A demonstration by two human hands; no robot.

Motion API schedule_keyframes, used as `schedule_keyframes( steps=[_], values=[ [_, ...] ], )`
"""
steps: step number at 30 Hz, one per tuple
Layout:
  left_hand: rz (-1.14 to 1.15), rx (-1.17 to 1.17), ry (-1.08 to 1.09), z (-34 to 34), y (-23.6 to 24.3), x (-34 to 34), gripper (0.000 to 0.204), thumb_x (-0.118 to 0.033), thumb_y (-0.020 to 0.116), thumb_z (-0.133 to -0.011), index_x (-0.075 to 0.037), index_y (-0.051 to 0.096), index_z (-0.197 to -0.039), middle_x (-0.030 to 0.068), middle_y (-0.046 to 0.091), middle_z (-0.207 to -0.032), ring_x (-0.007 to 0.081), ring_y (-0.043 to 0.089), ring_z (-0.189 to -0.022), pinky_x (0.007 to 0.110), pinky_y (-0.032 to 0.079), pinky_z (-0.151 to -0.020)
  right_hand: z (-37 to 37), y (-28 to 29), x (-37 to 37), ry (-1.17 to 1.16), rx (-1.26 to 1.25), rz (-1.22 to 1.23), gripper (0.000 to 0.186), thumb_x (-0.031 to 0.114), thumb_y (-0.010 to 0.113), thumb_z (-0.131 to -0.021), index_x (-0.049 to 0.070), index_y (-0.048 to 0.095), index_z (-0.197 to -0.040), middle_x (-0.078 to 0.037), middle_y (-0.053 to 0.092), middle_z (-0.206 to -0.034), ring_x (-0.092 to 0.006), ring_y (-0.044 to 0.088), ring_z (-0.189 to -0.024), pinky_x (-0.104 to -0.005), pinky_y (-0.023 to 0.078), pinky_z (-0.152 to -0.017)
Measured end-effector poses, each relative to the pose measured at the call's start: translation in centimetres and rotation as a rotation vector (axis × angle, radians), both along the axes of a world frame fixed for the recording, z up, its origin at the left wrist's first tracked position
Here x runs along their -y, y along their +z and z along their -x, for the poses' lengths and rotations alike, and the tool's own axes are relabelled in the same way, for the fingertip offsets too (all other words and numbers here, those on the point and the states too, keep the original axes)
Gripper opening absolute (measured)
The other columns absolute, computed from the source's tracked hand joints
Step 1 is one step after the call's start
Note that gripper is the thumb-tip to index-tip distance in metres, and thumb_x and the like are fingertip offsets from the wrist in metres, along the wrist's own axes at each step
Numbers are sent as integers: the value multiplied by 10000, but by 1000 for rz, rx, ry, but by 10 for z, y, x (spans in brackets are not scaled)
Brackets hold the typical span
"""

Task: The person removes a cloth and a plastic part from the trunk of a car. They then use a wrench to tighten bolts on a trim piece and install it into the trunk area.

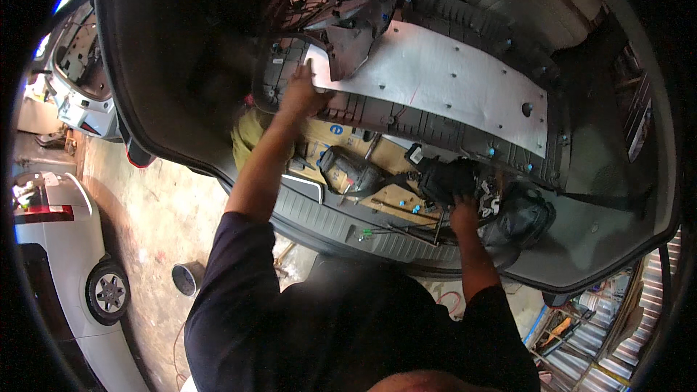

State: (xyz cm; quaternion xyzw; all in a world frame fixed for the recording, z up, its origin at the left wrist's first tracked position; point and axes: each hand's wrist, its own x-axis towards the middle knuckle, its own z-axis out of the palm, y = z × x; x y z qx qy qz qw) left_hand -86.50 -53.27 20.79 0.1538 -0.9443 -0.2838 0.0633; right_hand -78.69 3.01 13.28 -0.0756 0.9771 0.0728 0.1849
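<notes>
A large dark trim panel (465, 139) with a silver insulating sheet (450, 76) on its face lies across the open cargo area of a car. My left hand (299, 94) is at the panel's left end, thumb and fingers apart, beside a smaller loose dark trim piece (352, 47). My right hand (465, 212) is closed at the near edge of a black part (444, 178); its fingertips are partly hidden there. Left of that part lies a black and grey strapped piece (350, 170) on flattened cardboard (316, 147).
Thin rods (414, 234) and small blue clips lie near the cargo sill (319, 216). A dark plastic bag (526, 214) is at my right. Seats (537, 0) stand beyond the panel. A white car (62, 268) and a round container (187, 278) are on the floor to the left.
</notes>
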Motion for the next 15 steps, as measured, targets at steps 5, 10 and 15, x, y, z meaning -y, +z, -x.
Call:
schedule_keyframes(
  steps=[5,10,15],
  values=[
    [130,144,109,66,14,-84,1226,-454,887,-724,-125,157,-1652,294,151,-1641,557,295,-1454,551,478,-1114,-15,17,14,13,118,-63,692,338,662,-994,149,381,-1598,-199,403,-1605,-429,380,-1459,-535,358,-1202],
    [-136,128,245,90,5,-76,891,-302,787,-812,-196,360,-1587,315,248,-1587,521,435,-1347,539,490,-1074,-20,28,10,-24,138,-46,752,410,655,-999,152,320,-1620,-226,378,-1615,-441,406,-1443,-539,360,-1199],
    [38,-148,220,64,-1,-62,475,-251,621,-871,-177,683,-1337,275,578,-1319,477,534,-1209,518,461,-1022,-21,43,14,-146,86,196,657,454,654,-997,91,494,-1521,-262,442,-1562,-452,482,-1391,-545,430,-1138]
  ],
)
